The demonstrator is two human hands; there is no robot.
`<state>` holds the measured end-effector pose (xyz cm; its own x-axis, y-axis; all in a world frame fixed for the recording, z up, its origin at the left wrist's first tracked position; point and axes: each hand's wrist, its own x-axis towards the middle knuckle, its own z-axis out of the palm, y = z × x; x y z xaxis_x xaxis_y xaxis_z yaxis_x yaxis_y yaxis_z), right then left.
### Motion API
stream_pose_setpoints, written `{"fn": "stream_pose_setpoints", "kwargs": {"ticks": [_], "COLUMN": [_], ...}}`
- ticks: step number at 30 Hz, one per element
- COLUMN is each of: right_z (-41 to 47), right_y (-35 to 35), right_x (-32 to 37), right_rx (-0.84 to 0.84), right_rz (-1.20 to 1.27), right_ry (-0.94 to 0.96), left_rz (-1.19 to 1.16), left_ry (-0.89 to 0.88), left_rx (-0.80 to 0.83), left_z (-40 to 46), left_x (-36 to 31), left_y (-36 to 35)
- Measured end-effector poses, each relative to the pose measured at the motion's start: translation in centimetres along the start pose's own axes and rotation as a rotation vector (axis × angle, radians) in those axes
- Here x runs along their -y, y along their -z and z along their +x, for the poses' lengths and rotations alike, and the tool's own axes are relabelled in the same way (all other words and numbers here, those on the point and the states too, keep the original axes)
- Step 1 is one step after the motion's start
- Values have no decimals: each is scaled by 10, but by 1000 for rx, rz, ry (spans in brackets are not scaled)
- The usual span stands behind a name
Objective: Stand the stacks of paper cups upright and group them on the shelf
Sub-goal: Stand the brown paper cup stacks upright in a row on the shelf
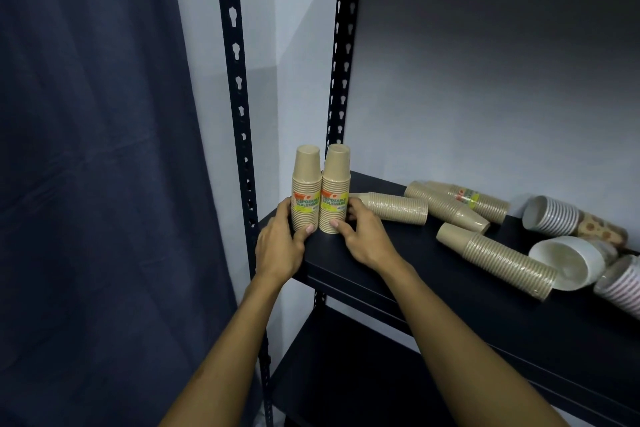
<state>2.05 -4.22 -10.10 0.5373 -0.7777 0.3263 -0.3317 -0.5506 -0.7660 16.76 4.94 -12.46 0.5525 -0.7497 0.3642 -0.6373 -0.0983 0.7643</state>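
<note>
hands [322, 236] cover stack bases [320, 218], striped cups [623, 284] cut off

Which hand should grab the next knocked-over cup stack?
Probably the right hand. The nearest lying stack rests on the shelf just beyond its fingers, while the left hand is on the far side of the two upright stacks.

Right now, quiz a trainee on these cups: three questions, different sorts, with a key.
1. True or false: two labelled brown stacks stand upright at the shelf's left end.
2. The left hand grips: A) an upright stack B) a lying brown stack C) nothing.
3. Fill in: the striped stack at the far right is ____ on its side.

Key: 1 true; 2 A; 3 lying.
</note>
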Motion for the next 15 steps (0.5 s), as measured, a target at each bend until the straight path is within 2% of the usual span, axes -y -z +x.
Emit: {"fn": "stream_pose_setpoints", "kwargs": {"ticks": [10, 15], "right_z": [-5, -25], "right_y": [1, 8], "right_x": [1, 3], "right_rx": [-49, -20], "right_rz": [-138, -402], "right_ry": [-49, -70], "left_rz": [22, 4], "left_ry": [-7, 11], "left_rx": [54, 97], "left_z": [-3, -9], "left_x": [-7, -13], "left_y": [9, 16]}}
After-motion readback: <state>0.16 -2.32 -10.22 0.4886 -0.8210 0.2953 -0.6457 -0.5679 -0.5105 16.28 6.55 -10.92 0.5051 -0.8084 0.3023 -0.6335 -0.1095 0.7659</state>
